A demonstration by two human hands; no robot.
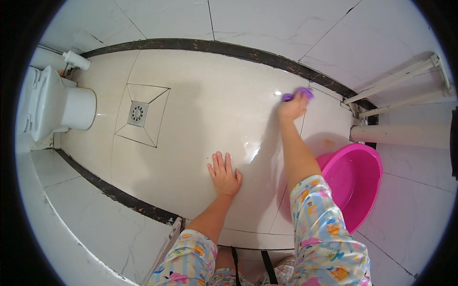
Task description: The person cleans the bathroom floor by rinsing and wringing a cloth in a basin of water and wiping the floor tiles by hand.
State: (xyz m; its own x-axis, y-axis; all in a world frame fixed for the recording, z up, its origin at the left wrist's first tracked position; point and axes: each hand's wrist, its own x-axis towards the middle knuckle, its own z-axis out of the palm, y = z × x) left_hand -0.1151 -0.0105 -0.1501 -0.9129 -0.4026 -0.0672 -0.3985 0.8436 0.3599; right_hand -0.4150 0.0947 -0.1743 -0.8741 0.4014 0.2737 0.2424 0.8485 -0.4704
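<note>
My right hand grips a bunched purple cloth and presses it to the wet cream floor tile, close to the dark wall border at the far right. Flat on the same floor, nearer to me, rests my left hand with its fingers apart and nothing held. A pink plastic basin stands to the right of my right forearm, which hides part of its left side. A little water seems to lie inside it.
A white toilet stands at the left, beside a white cylindrical container. A square metal floor drain is set in the tiles. White pipes run along the right side. A dark border skirts the marbled wall.
</note>
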